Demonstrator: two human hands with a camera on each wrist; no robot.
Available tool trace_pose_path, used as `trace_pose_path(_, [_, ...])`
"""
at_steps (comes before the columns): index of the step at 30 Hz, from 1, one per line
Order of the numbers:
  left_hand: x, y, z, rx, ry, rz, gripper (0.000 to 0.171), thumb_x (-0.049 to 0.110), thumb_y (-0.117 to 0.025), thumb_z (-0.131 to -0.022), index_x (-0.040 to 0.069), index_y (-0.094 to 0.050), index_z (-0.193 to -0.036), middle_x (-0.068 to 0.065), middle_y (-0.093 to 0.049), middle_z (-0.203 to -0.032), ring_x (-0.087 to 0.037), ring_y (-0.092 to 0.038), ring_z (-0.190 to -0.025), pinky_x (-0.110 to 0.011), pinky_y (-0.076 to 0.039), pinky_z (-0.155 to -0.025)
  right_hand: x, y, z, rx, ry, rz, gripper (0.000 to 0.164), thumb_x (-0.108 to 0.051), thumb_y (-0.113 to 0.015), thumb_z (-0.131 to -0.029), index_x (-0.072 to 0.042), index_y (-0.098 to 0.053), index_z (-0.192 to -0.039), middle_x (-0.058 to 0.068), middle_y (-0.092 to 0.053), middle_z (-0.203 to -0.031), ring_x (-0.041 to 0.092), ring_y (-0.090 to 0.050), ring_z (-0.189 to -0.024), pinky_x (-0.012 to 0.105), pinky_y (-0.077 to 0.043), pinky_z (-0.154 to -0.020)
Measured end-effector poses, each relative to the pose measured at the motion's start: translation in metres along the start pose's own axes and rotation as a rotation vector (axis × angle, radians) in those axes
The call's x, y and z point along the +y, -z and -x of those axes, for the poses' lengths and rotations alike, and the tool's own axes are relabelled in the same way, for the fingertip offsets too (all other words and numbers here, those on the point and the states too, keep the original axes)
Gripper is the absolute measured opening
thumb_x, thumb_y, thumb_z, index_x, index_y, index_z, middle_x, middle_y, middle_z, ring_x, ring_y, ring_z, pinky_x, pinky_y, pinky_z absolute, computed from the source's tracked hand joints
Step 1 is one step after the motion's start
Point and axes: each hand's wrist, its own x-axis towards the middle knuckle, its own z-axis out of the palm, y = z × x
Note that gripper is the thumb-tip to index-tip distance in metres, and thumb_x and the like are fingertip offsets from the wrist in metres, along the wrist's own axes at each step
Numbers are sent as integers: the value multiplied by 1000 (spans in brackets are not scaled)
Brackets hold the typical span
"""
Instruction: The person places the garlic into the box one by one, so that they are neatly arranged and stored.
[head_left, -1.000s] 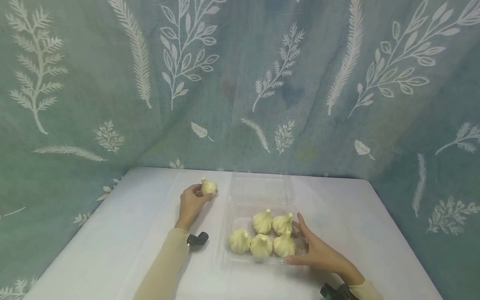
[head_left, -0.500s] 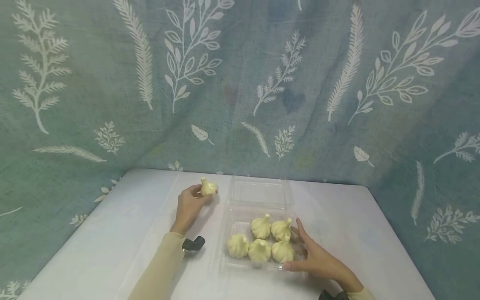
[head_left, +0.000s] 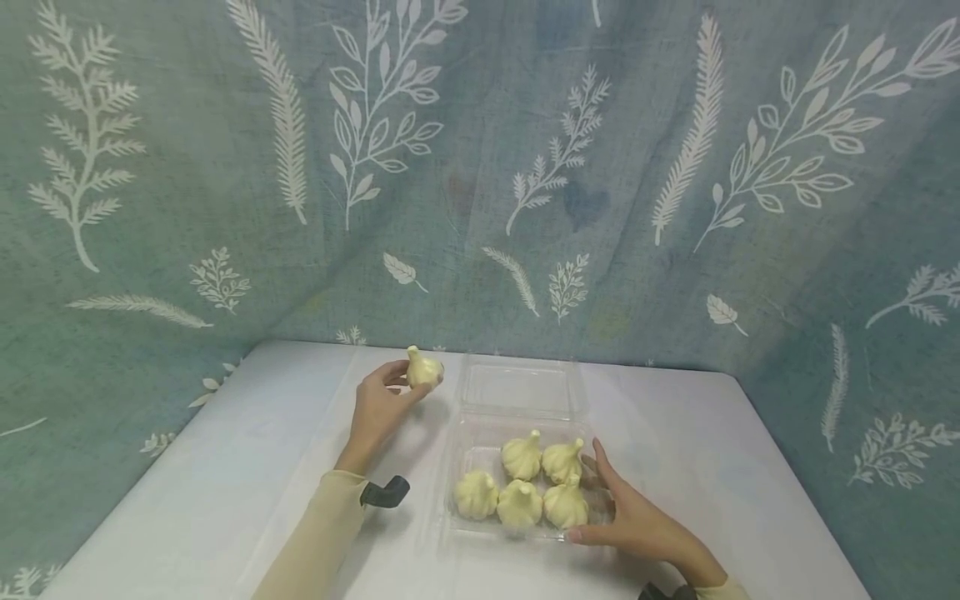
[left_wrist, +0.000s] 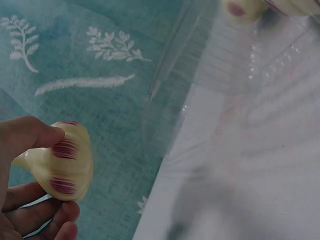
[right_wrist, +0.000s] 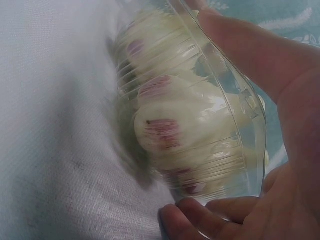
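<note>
A garlic bulb (head_left: 424, 371), pale with purple streaks in the left wrist view, is pinched between the thumb and fingers of my left hand (head_left: 381, 410). It is held above the table at the back left, its stem pointing up. Just right of it lies an opened clear plastic clamshell box (head_left: 480, 530), with several garlic bulbs (head_left: 520, 503) sitting stem-up in its base. My right hand (head_left: 637, 518) grips the right end of the box, thumb at the near corner and fingers around the far side. In the right wrist view the box wall (right_wrist: 235, 115) shows between thumb and fingers.
The box's transparent lid (head_left: 521, 387) lies folded back toward the rear of the white table (head_left: 225, 467). A patterned green-blue cloth (head_left: 465, 167) hangs behind the table and along its sides.
My left hand has raised the garlic bulb and shifted it slightly right, toward the box. My right hand keeps its grip on the box; the head view has tilted a little.
</note>
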Motion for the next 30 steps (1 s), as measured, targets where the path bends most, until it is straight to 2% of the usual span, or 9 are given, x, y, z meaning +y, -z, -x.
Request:
trace_pose_path(14, [30, 3, 5, -11, -90, 26, 52, 30, -86, -84, 7, -70, -128, -13, -76, -120, -29, -73, -106, -53, -58, -96, 6, 3, 0, 11, 18, 6, 133, -38, -85, -84, -10, 17, -164, 25, -8, -173, 55, -16, -156, 75, -30, -116])
trace_pose_path(22, [40, 5, 10, -31, -125, 23, 54, 32, -87, -84, 7, -70, -129, -12, -76, -120, -28, -73, -105, -53, -58, -95, 7, 4, -1, 13, 22, 23, 134, -39, -86, -84, -10, 18, -164, 26, -8, -173, 55, -15, -156, 74, -31, -117])
trace_pose_path(30, [45, 10, 16, -54, -135, 9, 53, 36, -86, -85, 10, -71, -128, -9, -77, -120, -25, -72, -106, -46, -59, -93, 3, 2, -1, -3, 26, 22, 135, -39, -86, -83, -11, 19, -163, 26, -7, -172, 55, -15, -156, 74, -30, -118])
